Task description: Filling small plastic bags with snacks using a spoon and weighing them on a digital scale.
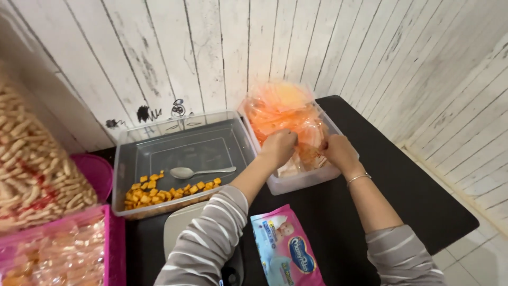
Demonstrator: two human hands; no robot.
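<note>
Both hands in a clear tub (pixel 296 182) of orange bags (pixel 280 114), left hand (pixel 278 145) closed on a bag, right hand (pixel 338 151) gripping another just beside it, tray (pixel 127 159) with orange cubes (pixel 159 191) and spoon (pixel 198 171) left of the hands, wipes pack (pixel 286 249) nearer the body

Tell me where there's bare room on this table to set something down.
The black table is bare right of the right hand and the bag tub, out to its edge. Left is crowded: snack tray, pink bin, wipes pack.
</note>
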